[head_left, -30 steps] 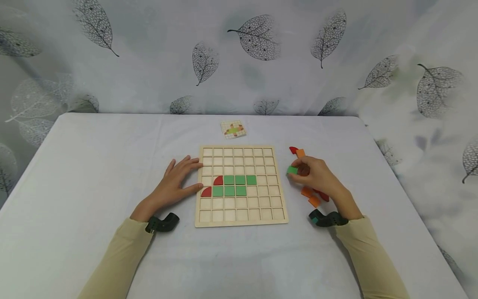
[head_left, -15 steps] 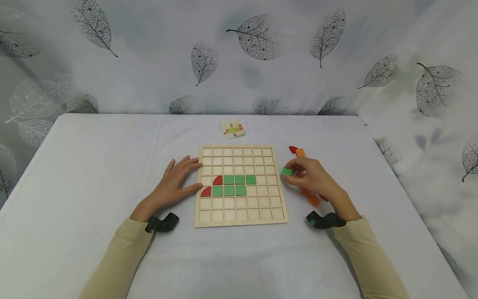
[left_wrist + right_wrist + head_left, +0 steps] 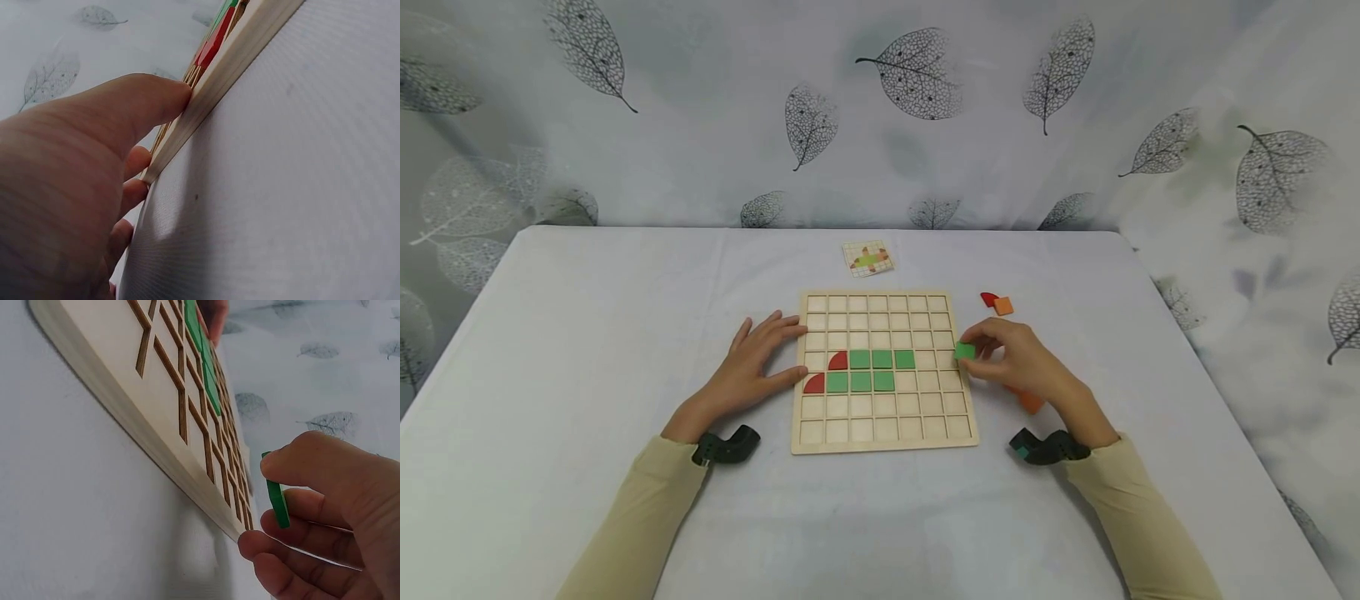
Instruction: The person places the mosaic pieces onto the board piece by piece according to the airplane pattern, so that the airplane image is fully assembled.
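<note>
A wooden grid board [image 3: 886,442] lies in the middle of the table, with green square tiles [image 3: 860,382] and two red quarter-round tiles [image 3: 814,384] set in two of its rows. My left hand [image 3: 748,367] rests at the board's left edge, thumb and fingertips touching the rim, fingers spread; the left wrist view shows the thumb [image 3: 169,97] against the wooden side. Over the board's right edge, my right hand [image 3: 1018,358] pinches a single green square tile [image 3: 277,499] between thumb and fingers. That tile is held tilted above the rim.
Beyond the board lies a small pattern card [image 3: 868,259]. Right of the board are a red quarter-round tile [image 3: 988,298] and an orange square tile [image 3: 1003,306]. More orange pieces [image 3: 1031,402] lie partly hidden under my right hand.
My right hand has carried the green tile leftward from the loose pieces to the board's right edge. My left hand has stayed at the board's left rim.
</note>
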A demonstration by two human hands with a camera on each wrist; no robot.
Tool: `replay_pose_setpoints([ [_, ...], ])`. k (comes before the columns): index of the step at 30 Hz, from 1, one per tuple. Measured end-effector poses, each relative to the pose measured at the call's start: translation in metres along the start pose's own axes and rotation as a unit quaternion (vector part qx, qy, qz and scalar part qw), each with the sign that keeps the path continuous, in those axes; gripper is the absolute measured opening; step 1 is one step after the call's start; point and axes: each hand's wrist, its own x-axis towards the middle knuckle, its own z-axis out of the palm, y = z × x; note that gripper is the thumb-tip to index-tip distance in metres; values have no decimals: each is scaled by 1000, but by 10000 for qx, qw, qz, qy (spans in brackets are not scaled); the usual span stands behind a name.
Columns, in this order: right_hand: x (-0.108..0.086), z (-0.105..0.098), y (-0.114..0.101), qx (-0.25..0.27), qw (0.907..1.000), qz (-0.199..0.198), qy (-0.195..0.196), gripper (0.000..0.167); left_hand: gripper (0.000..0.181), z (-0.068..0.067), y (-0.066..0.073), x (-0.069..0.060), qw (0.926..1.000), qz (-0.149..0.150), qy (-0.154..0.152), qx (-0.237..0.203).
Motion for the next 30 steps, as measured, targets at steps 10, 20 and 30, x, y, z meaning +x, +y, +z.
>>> replay_pose_setpoints([
  [10, 3, 9, -8, 185, 9994, -193, -223, 22, 60, 0, -1, 0, 10000, 16, 9, -15],
  [20, 4, 15, -16, -42, 9989, -70, -456, 26, 60, 0, 1, 0, 10000, -25, 3, -14],
  [30, 7, 25, -22, 62, 9985, -320, -432, 26, 61, -1, 0, 0, 10000, -4, 11, 7],
])
